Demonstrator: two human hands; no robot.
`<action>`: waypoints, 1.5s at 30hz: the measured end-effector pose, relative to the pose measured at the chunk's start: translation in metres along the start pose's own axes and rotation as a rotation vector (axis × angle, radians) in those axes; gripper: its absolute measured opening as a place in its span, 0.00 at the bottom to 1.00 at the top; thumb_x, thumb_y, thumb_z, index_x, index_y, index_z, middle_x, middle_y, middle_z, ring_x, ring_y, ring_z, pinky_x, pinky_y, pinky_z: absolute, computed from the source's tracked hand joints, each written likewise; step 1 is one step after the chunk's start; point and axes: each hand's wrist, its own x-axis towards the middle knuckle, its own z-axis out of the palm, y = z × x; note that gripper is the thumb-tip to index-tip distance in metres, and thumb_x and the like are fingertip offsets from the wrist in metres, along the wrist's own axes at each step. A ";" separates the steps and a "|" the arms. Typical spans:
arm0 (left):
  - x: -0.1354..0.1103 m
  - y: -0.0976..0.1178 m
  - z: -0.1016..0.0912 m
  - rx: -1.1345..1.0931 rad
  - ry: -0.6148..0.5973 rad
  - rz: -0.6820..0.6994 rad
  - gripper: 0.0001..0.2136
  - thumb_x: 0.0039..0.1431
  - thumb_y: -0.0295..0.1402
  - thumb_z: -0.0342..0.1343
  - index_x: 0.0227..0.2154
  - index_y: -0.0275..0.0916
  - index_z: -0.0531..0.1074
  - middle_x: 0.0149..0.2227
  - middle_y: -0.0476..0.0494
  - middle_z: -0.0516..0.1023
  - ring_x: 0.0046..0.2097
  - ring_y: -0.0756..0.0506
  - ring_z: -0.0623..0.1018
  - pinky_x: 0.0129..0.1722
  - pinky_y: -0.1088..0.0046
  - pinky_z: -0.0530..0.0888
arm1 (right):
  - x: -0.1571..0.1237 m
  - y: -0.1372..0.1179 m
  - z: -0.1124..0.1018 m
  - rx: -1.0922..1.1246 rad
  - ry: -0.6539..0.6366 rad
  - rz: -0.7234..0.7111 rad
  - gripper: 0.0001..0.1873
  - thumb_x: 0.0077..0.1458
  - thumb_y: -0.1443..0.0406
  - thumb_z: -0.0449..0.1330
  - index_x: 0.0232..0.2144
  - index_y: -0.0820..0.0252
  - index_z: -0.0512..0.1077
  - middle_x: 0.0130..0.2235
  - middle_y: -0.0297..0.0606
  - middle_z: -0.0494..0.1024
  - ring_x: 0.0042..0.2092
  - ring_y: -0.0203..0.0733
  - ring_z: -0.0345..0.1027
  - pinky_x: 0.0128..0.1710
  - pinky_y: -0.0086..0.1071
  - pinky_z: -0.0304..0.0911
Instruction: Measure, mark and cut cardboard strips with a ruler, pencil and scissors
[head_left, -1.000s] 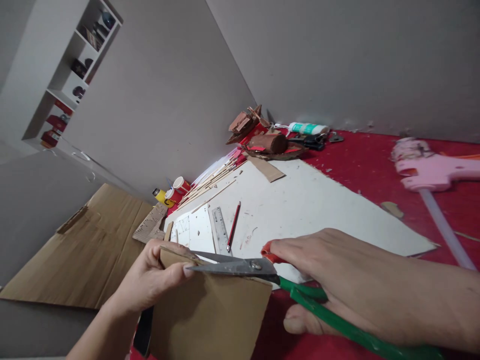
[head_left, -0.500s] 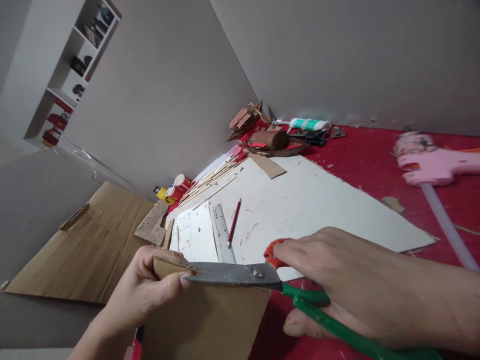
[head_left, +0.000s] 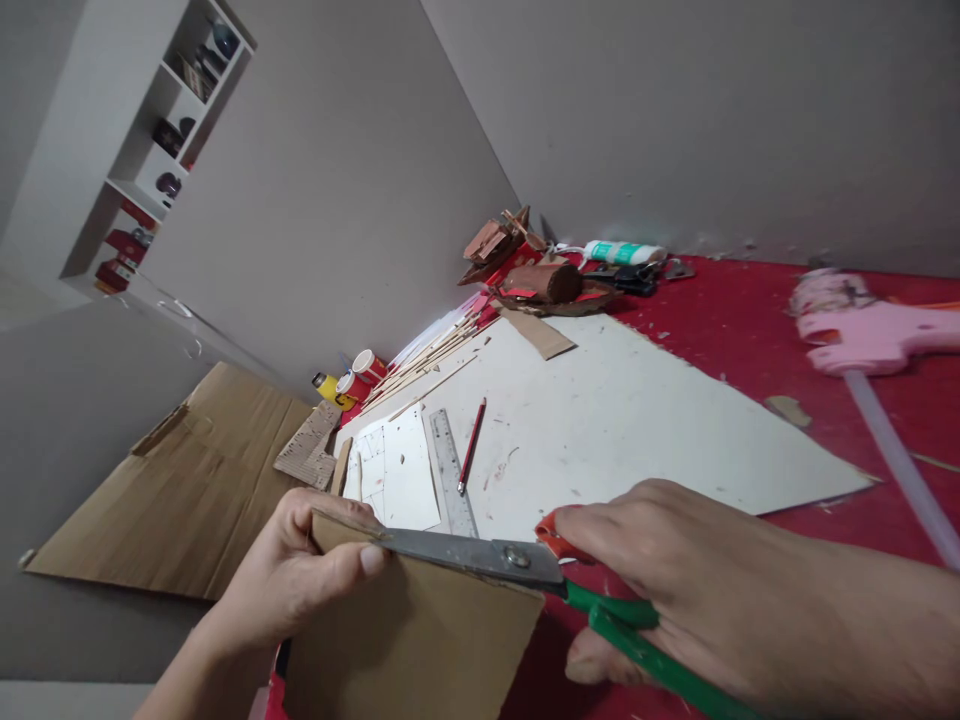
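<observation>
My left hand [head_left: 300, 570] pinches the upper left corner of a brown cardboard piece [head_left: 420, 640], thumb on the near face and fingers behind. My right hand [head_left: 675, 580] grips a pair of scissors [head_left: 517, 557] with green and orange handles. The metal blades lie along the cardboard's top edge, and their tips reach close to my left thumb. In this view the blades look nearly closed together. Part of the handles is hidden by my right fingers.
Beyond my hands lies a white board [head_left: 600, 400] on the red table [head_left: 720, 300], with a red pencil [head_left: 472, 445], a clear ruler [head_left: 450, 470] and thin wooden sticks [head_left: 427, 360]. A pink glue gun [head_left: 870, 330] is at the right. A large cardboard sheet [head_left: 180, 490] stands left.
The scissor blades have come closer together and tilted, tips slightly higher and the pivot lower. My right hand has dropped a little. My left hand still holds the cardboard.
</observation>
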 end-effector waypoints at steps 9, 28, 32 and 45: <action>0.004 -0.003 0.003 -0.135 0.025 -0.057 0.17 0.46 0.47 0.69 0.20 0.36 0.78 0.21 0.45 0.76 0.22 0.50 0.71 0.22 0.77 0.69 | 0.001 -0.001 -0.008 0.017 -0.027 0.013 0.07 0.52 0.60 0.62 0.27 0.57 0.71 0.26 0.39 0.79 0.27 0.49 0.75 0.24 0.32 0.54; 0.002 -0.020 0.018 -0.095 0.065 -0.038 0.17 0.46 0.47 0.69 0.18 0.38 0.76 0.19 0.50 0.69 0.22 0.53 0.64 0.20 0.81 0.63 | 0.000 -0.003 0.001 -0.130 -0.096 0.014 0.05 0.50 0.66 0.58 0.32 0.60 0.71 0.30 0.45 0.80 0.29 0.55 0.75 0.25 0.34 0.49; 0.003 -0.014 0.020 -0.102 0.062 -0.077 0.19 0.45 0.48 0.70 0.17 0.37 0.76 0.18 0.49 0.70 0.22 0.53 0.65 0.21 0.80 0.66 | -0.002 0.001 0.007 -0.154 -0.104 0.024 0.04 0.52 0.66 0.58 0.33 0.59 0.70 0.29 0.44 0.80 0.29 0.54 0.76 0.24 0.34 0.47; 0.007 -0.021 0.023 -0.233 0.175 -0.138 0.19 0.39 0.48 0.72 0.23 0.37 0.76 0.19 0.51 0.72 0.21 0.53 0.69 0.22 0.78 0.69 | 0.002 0.011 0.012 -0.137 -0.024 -0.003 0.04 0.54 0.64 0.58 0.31 0.58 0.70 0.30 0.44 0.81 0.26 0.51 0.73 0.23 0.33 0.49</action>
